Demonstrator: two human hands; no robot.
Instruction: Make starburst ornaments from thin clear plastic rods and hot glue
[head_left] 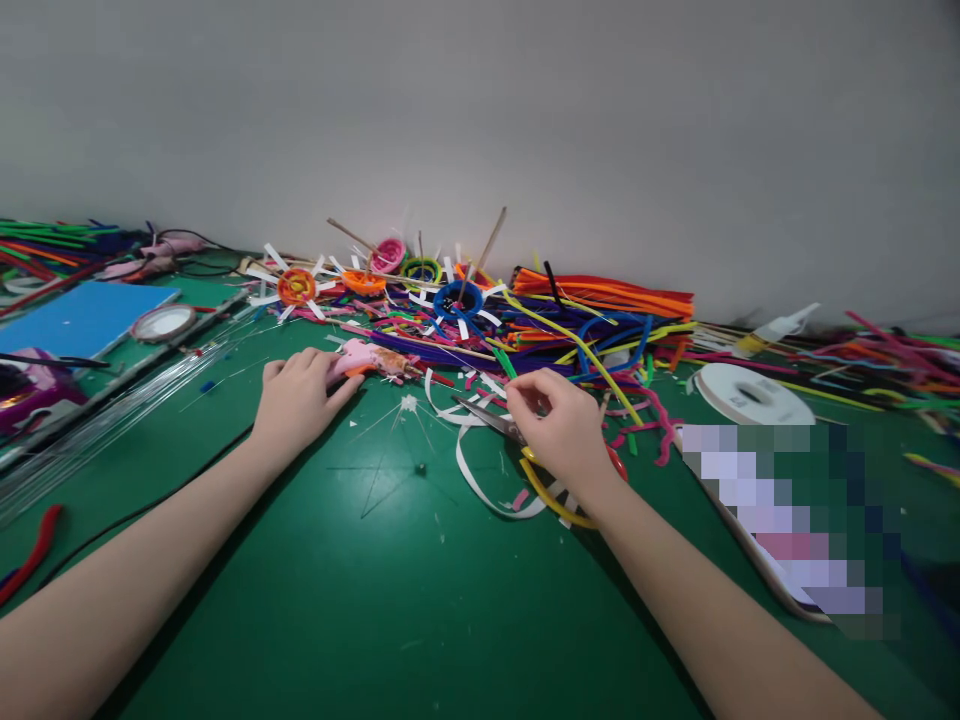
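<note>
My left hand [296,395] rests on the green mat with its fingers closed over the handle of a pink glue gun [367,358], whose nozzle points right. My right hand [559,425] lies over a pair of scissors [491,418] with yellow and red handles; its fingertips pinch a small piece near the blades, too small to identify. White paper strips [472,480] curl on the mat between and below the hands. Behind them lies a heap of coloured pipe cleaners [600,300] and several coiled rings with white strips [457,300].
A roll of white tape [750,392] and a phone [780,520] lie to the right. At left are a blue sheet [82,318], a tape ring [161,322], thin wires [112,410] and a red pipe cleaner [34,550]. A grey wall closes the back.
</note>
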